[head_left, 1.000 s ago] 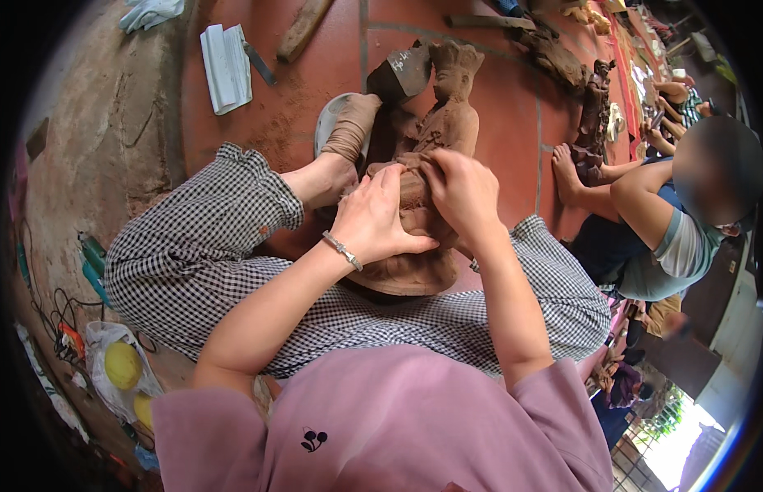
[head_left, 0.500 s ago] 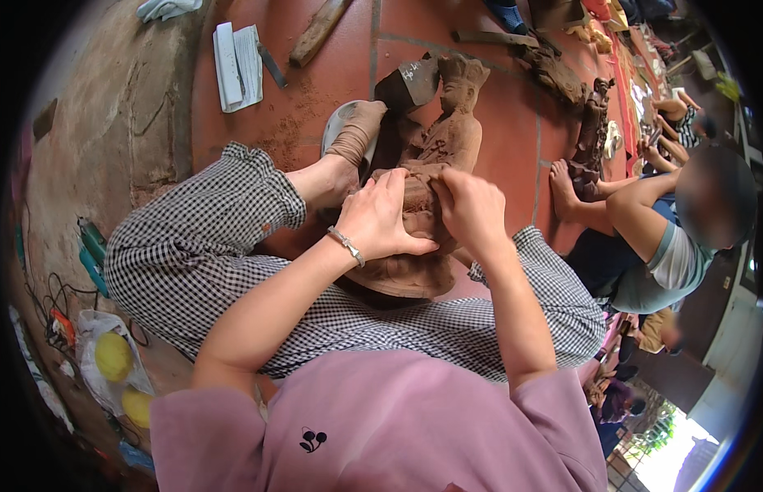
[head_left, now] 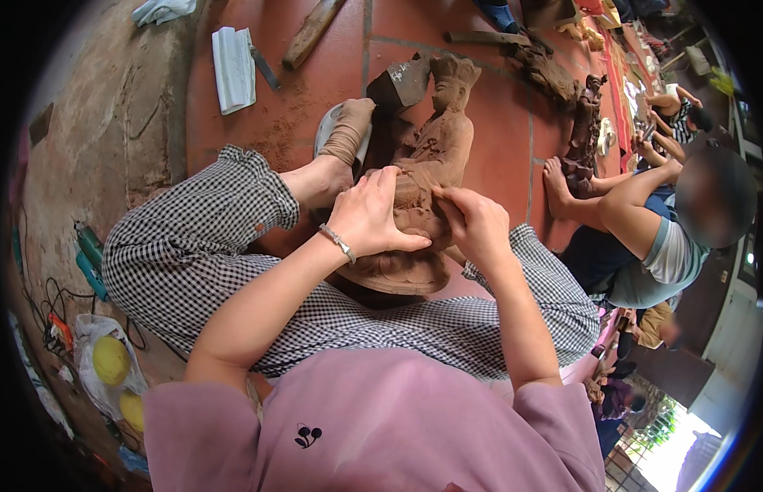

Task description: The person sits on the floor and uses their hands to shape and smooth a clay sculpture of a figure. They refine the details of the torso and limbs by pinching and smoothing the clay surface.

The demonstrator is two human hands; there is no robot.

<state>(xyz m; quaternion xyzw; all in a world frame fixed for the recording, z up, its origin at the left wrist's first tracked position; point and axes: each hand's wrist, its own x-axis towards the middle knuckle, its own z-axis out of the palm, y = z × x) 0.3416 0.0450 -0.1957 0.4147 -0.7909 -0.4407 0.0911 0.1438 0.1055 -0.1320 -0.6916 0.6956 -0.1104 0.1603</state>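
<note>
A brown carved wooden statue [head_left: 449,146] of a seated figure with a tall headdress stands between my legs on a broad rounded base [head_left: 402,277]. My left hand [head_left: 367,215] grips its lower front, fingers laid along the wood and thumb stretched across toward the right. On the statue's right side, my right hand [head_left: 481,223] is closed, with thumb and fingertips pressed together against the carving. Whatever the right fingers may pinch is hidden. A dark wooden block [head_left: 400,85] rests beside the statue's head, close to my foot.
A folded white cloth or paper [head_left: 234,70] lies on the red tiles beside a thin dark strip [head_left: 266,69] and a wooden mallet-like stick [head_left: 312,33]. Another carved figure [head_left: 584,135] stands near a seated person [head_left: 644,221]. Cables and a green power tool [head_left: 90,261] sit left.
My right fingertips have slid slightly toward me along the statue's side. The left hand keeps its hold in nearly the same place, and the whole view has shifted a little.
</note>
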